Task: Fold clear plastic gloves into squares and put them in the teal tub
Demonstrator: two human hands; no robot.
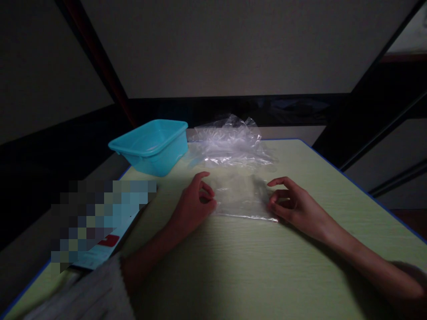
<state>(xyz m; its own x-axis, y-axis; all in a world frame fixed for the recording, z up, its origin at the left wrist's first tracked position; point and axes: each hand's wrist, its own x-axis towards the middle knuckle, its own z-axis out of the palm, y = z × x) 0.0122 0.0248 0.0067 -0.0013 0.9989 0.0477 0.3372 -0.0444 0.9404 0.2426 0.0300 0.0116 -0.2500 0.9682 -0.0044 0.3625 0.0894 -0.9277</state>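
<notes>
A clear plastic bag [242,198] lies flat on the table between my two hands. My left hand [196,200] pinches its left edge between thumb and a finger, with the index finger raised and curled. At the opposite edge my right hand [292,202] pinches the bag near its lower right corner, the index finger lifted. Just beyond this bag rests a crumpled heap of clear plastic bags [230,142], which neither hand touches.
A turquoise plastic basin [156,153] stands at the back left of the pale green table [213,275]. At the left edge is a device with a lit screen [115,235], partly blurred out. A wall panel [227,53] rises behind the table.
</notes>
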